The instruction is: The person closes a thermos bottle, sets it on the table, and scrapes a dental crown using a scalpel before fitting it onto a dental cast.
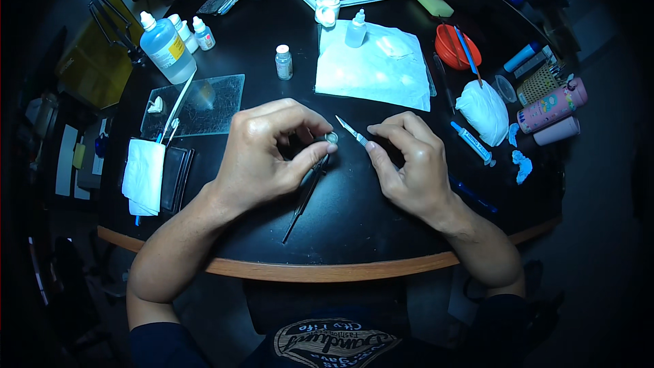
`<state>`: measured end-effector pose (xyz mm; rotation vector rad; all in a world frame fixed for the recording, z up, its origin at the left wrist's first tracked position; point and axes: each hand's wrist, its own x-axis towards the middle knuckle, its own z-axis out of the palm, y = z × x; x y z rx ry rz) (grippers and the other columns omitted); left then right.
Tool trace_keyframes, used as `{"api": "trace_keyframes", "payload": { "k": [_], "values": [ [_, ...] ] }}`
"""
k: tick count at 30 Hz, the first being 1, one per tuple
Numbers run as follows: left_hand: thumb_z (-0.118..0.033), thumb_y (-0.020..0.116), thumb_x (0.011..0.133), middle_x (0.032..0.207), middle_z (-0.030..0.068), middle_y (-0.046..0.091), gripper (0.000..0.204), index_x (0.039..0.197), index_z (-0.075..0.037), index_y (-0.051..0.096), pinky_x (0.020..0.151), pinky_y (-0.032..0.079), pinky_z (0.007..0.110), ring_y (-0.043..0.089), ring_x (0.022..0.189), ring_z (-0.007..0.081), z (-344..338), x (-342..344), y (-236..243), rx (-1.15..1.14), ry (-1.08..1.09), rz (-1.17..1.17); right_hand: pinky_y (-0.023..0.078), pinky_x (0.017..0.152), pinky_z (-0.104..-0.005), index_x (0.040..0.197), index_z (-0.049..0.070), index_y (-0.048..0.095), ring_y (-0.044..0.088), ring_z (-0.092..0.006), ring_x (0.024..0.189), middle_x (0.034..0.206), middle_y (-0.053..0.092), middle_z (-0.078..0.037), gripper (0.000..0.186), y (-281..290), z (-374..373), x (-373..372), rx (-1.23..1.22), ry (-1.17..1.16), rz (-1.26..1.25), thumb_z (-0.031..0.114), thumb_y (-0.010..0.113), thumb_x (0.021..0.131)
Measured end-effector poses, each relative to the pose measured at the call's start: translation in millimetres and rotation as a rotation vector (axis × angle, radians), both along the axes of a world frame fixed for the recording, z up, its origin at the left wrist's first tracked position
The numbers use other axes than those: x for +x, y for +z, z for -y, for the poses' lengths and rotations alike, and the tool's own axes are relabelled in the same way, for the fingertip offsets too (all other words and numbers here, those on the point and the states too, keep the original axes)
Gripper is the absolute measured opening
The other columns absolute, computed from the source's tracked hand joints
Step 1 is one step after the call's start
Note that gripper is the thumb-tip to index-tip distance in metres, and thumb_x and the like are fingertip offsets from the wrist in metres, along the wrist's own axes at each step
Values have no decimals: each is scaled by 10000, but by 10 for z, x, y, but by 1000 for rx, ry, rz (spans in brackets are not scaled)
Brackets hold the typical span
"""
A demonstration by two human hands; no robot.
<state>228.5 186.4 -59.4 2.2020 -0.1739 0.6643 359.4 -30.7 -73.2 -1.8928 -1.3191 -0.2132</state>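
Between the thumb and forefinger of my left hand (pixel 262 153) is a small round greyish piece (pixel 332 138), like a little cap or disc; its exact kind is not clear. My right hand (pixel 413 157) pinches a scalpel (pixel 351 130) low on its handle. The blade points up and left toward the round piece, a short gap away from it. Beneath my left hand a slim dark tool (pixel 300 211) lies on the black table (pixel 354 228), its upper end hidden by my fingers. A small glass vial (pixel 284 63) with a pale cap stands beyond my left hand.
Left are a glass slab (pixel 221 99), a large blue-liquid bottle (pixel 165 48) and folded white tissue (pixel 144 177). A white sheet (pixel 371 71) bearing a dropper bottle (pixel 355 29) lies at the back. Right are a red bowl (pixel 446 51), crumpled tissue (pixel 484 112) and a syringe (pixel 473 143).
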Motion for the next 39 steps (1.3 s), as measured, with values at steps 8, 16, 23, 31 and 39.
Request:
{"api": "trace_keyframes", "payload": {
  "k": [8,16,23,31,39],
  "values": [
    [-14,847,839,841,125,772,93,859,9,759,591,606,250,765,701,150,-74,25,-21,-13,60,12,542,704,-383,939,-51,771,662,-253,811,919,652,-140,90,49,45,56,-196,-57,-59,14,774,877],
    [0,849,840,845,115,769,127,817,3,724,607,560,217,695,693,83,-55,41,-37,-182,4,-24,540,683,-404,934,-36,674,670,-273,783,899,639,-150,73,50,66,39,-261,-9,-84,-5,726,894],
    [-27,855,876,896,104,771,146,967,34,759,681,561,207,701,744,78,-51,40,-19,-404,-59,-86,518,650,-357,1048,-28,667,646,-233,724,903,618,-143,99,-26,21,7,-101,73,-70,-52,630,960],
    [-36,850,897,911,116,779,203,1064,48,772,749,607,231,742,799,104,-62,22,-6,-463,-76,-143,447,694,-229,1095,-72,677,535,-44,776,972,633,-50,208,159,89,-91,147,207,-851,-74,527,950],
    [-33,873,877,974,118,796,217,1071,3,784,773,597,234,753,841,106,-47,-6,35,-533,-79,-249,559,845,-259,1207,-79,626,642,-104,924,1105,637,-114,359,87,110,-127,401,464,-1005,-118,617,850]
  ]
}}
